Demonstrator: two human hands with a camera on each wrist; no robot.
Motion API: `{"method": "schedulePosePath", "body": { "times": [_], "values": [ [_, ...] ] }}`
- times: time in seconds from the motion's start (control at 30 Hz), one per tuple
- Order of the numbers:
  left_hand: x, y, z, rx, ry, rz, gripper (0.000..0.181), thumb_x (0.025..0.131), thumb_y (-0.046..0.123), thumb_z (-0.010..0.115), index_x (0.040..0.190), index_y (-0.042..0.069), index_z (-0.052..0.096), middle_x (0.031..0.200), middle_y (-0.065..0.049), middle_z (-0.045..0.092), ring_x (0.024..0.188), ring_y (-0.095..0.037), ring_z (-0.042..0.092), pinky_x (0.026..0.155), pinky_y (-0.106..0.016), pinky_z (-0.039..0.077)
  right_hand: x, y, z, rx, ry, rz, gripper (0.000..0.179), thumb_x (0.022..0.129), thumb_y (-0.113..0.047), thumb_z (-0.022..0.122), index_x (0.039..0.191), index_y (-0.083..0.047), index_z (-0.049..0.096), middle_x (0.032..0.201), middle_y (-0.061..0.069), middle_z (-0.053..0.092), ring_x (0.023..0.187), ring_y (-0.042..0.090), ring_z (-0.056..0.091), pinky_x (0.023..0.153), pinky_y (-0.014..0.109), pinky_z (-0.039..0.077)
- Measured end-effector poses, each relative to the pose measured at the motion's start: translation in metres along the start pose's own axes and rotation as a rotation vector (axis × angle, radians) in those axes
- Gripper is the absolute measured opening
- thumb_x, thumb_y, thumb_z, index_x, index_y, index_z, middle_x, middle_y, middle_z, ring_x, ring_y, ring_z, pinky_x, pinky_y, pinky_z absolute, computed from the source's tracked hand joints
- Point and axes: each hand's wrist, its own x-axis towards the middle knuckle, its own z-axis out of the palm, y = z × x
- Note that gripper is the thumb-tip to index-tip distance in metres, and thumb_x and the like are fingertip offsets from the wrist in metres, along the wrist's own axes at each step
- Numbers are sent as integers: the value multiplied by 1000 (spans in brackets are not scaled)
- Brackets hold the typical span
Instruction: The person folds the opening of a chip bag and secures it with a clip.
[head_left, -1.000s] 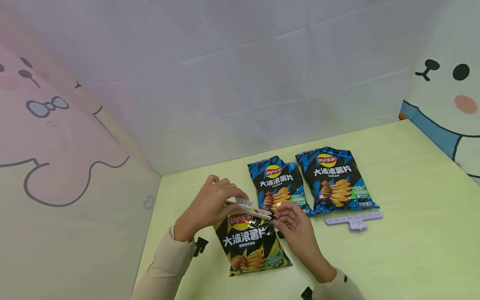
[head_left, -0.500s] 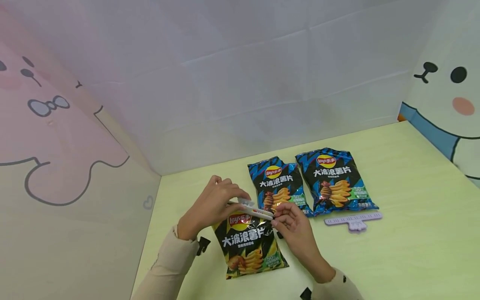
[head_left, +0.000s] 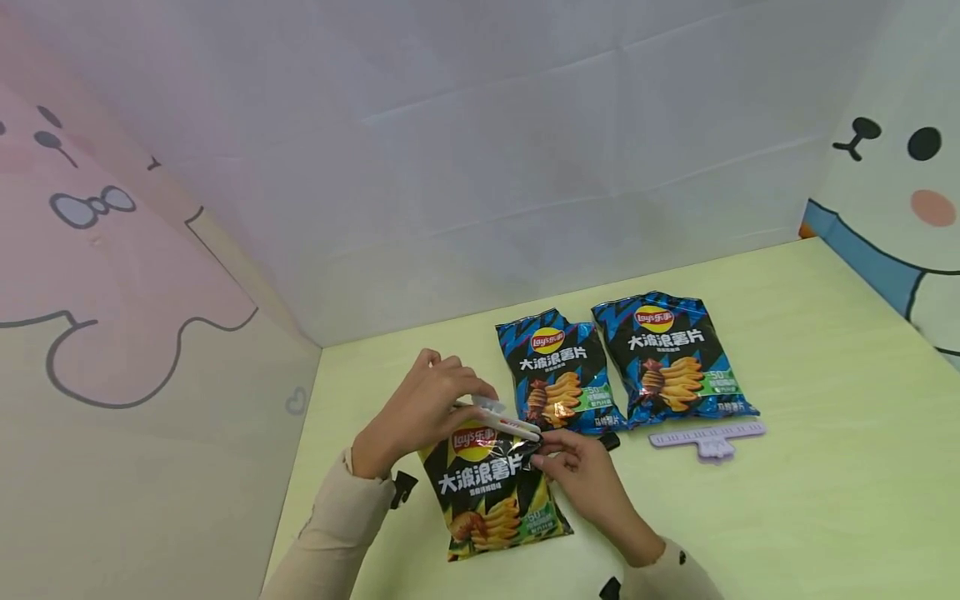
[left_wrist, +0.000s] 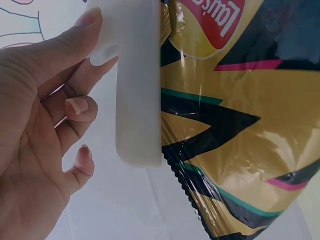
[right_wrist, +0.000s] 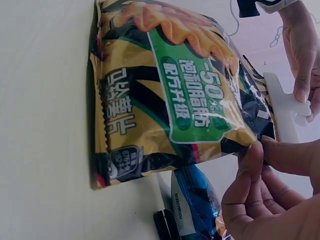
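From the head camera, a black-and-gold foil chip bag [head_left: 491,496] lies below both hands, with a long white plastic bar clip [head_left: 510,425] across its top end; the left hand [head_left: 431,408] pinches the clip near its left end, and the right hand [head_left: 588,479] has thumb and fingertips closed at the bag's upper corner, beside the clip's other end. Compared with half a second ago, the right hand sits lower, uncovering more of the nearer blue-and-black foil chip bag [head_left: 555,371], and the gold bag's lower edge has shifted slightly leftward. In the left wrist view, the thumb presses the clip's tab, the other fingers loosely bent, with the clip between hand and bag. In the right wrist view, thumb and forefinger meet with no visible gap on the bag's corner, just beside the clip.
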Motion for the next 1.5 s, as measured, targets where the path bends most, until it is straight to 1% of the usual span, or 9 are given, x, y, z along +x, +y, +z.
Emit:
{"method": "schedulePosePath", "body": {
  "times": [0.23, 0.4, 0.5, 0.7, 0.87, 1.0, 1.1, 1.23, 1.5],
  "values": [
    [0, -2, 3, 0, -30, 4, 21, 89, 38, 75, 108, 30, 78, 98, 14, 76, 82, -7, 52, 86, -36, 34, 2, 2, 2, 68, 16, -21, 25, 91, 5, 65, 116, 9, 66, 99, 23, 72, 76, 7, 69, 71, 31, 61],
    [-1, -3, 4, -25, -51, -18, 22, 90, 39, 74, 109, 29, 78, 98, 13, 76, 82, -7, 50, 86, -35, 33, 2, 1, 4, 95, 16, -3, 25, 90, 5, 64, 115, 8, 64, 100, 23, 72, 77, 7, 69, 71, 25, 60],
    [-1, -4, 5, -63, -59, -40, 23, 90, 37, 74, 111, 28, 78, 102, 12, 77, 81, -8, 49, 85, -35, 32, 2, -1, 5, 88, 18, 19, 25, 92, 1, 66, 116, 7, 64, 101, 21, 71, 79, 5, 68, 71, 20, 58],
    [-3, -5, 9, -95, -74, -82, 26, 93, 32, 72, 119, 26, 75, 111, 8, 77, 87, -11, 52, 89, -37, 35, -1, -4, 9, 38, -45, 44, 40, 94, -15, 70, 127, 4, 61, 111, 20, 67, 71, 5, 60, 60, 19, 48],
    [-6, -8, 13, -77, -33, -70, 30, 95, 32, 69, 124, 26, 73, 114, 7, 76, 93, -13, 57, 93, -39, 38, 1, 1, 15, -14, -100, 83, 53, 91, -27, 75, 134, -2, 57, 106, 14, 65, 72, 10, 56, 61, 21, 46],
    [-8, -10, 12, -63, 17, -58, 31, 98, 32, 66, 127, 26, 71, 115, 6, 75, 102, -16, 62, 97, -41, 41, 0, 8, 22, -60, -155, 87, 79, 87, -36, 79, 148, 0, 43, 131, 23, 63, 110, 34, 66, 90, 39, 59],
    [-8, -11, 11, -93, 20, -62, 31, 99, 31, 64, 128, 23, 70, 118, 5, 74, 106, -17, 65, 99, -43, 43, -2, 14, 27, -116, -182, 60, 92, 84, -40, 81, 153, 1, 36, 152, 26, 47, 142, 45, 44, 112, 59, 41],
    [-8, -13, 12, -139, 0, -81, 30, 101, 30, 61, 129, 22, 69, 121, 3, 73, 104, -15, 68, 100, -44, 46, -1, 21, 29, -122, -235, 16, 85, 87, -36, 78, 153, -1, 38, 150, 20, 52, 144, 43, 43, 116, 61, 36],
    [-12, -21, 15, -194, 31, -120, 30, 99, 28, 64, 128, 23, 69, 117, 2, 74, 102, -16, 67, 102, -48, 46, -1, 21, 28, -118, -265, 16, 80, 91, -35, 75, 151, 3, 40, 147, 22, 55, 139, 43, 49, 111, 60, 42]
  ]
}}
